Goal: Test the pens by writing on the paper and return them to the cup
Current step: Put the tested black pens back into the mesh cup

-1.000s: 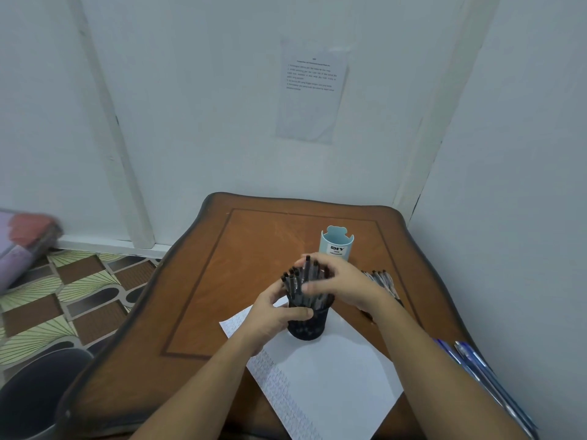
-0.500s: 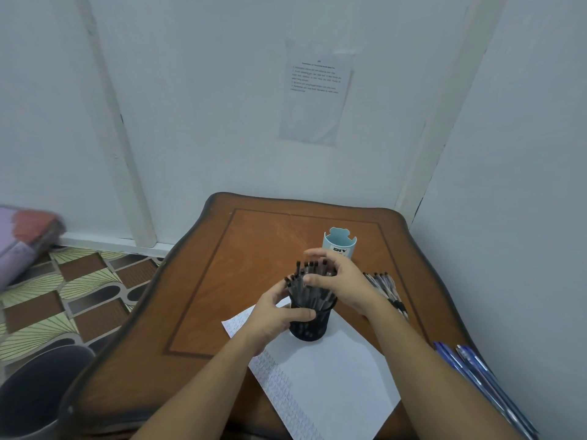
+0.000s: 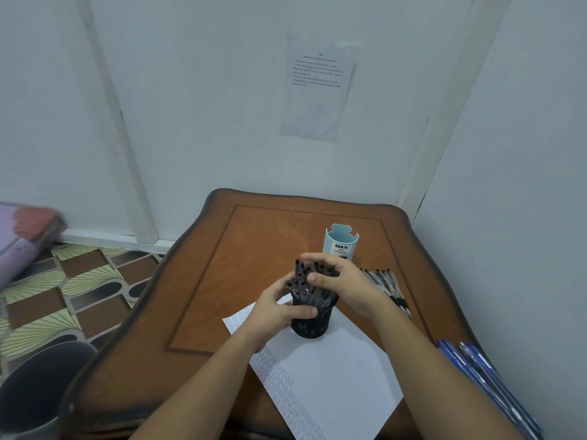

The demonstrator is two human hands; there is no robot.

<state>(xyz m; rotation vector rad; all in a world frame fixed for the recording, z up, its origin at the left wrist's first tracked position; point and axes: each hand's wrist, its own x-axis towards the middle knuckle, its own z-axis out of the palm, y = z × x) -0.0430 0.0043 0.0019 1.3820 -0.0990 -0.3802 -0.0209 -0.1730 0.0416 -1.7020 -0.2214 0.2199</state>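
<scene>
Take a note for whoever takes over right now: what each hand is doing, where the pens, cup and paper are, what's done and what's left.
Left hand grips the side of the black mesh cup, which stands on the far corner of the paper.
Right hand curls round the tops of the pens in the cup.
Done: rows of scribbles line the paper's left edge.
Left: no pen is out for writing now. A loose pile of pens lies on the table right of the cup, probably to be tested or returned.

Pens (image 3: 309,289) in cup (image 3: 309,322) on paper (image 3: 333,376).
</scene>
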